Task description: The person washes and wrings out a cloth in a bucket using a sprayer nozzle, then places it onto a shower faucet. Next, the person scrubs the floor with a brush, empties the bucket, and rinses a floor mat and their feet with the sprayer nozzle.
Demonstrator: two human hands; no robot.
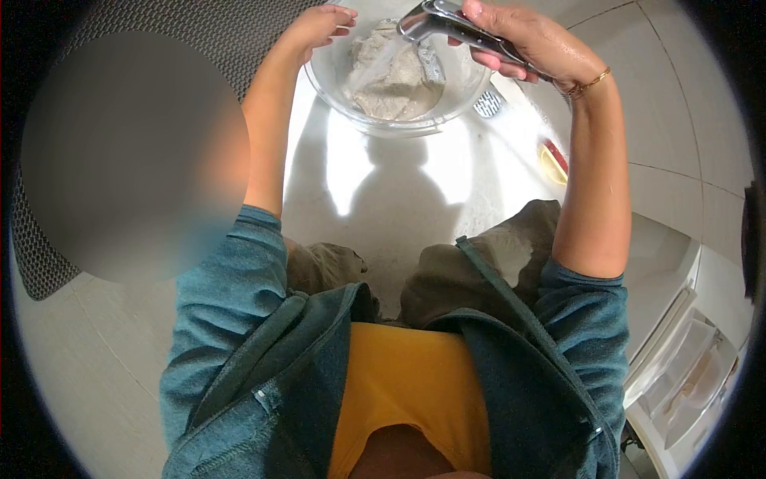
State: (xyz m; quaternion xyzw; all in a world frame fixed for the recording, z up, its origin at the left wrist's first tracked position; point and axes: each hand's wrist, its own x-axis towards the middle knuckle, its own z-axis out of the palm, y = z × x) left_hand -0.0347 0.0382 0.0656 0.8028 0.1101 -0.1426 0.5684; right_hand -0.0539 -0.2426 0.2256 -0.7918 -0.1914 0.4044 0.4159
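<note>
A clear round basin (383, 126) stands on the floor at the top centre, with a wet greyish-white cloth (395, 76) inside it. Over the basin's right side my right hand (531, 40) grips a chrome spray handle (479, 38), its head pointing left and down at the cloth. A faint stream seems to run from the head onto the cloth. My left hand (319, 30) is at the basin's upper left rim, fingers apart and holding nothing; whether it touches the rim I cannot tell.
A metal drain grate (487, 104) lies just right of the basin. Farther right is a small yellow and red object (553, 162). A dark textured mat (179, 28) covers the upper left. White drawers or bins (690, 375) stand at the lower right.
</note>
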